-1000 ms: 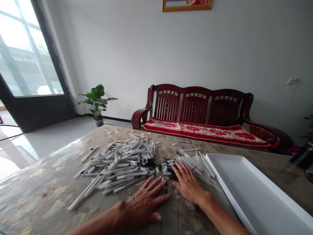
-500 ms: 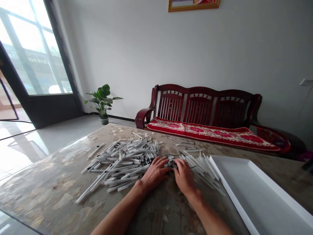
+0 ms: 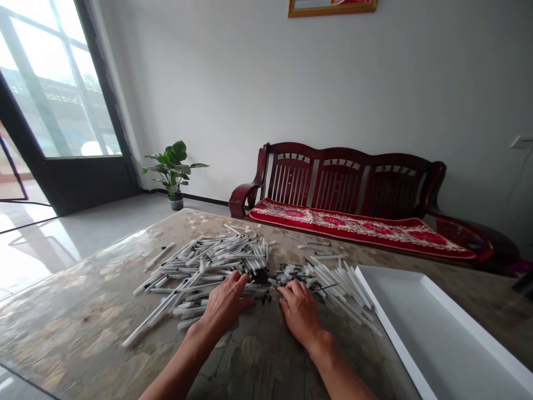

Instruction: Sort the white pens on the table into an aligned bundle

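Note:
A heap of slim white pen-like tubes (image 3: 179, 297), many with black ends, lies across the middle-left of the table. At its lower right edge is my left hand (image 3: 225, 303), palm down, fingers stretched forward and thumb apart, touching the nearest tubes. My right hand (image 3: 300, 311) rests on the table to the right, fingers bent and slightly apart, beside a cluster of small grey and black parts (image 3: 293, 272). Its fingertips are partly hidden, and no held thing shows. Farther right, more whitish tubes (image 3: 343, 286) fan out without visible black ends.
A shallow white tray (image 3: 437, 333) sits on the right of the stone-patterned table (image 3: 95, 311). Several loose tubes (image 3: 314, 244) lie toward the far edge. Beyond are a dark red wooden bench (image 3: 337, 178) and a potted plant (image 3: 172, 172).
My hands have moved apart: the left went left onto the heap's edge, the right slightly back and left. A gap with small dark pieces now shows between them.

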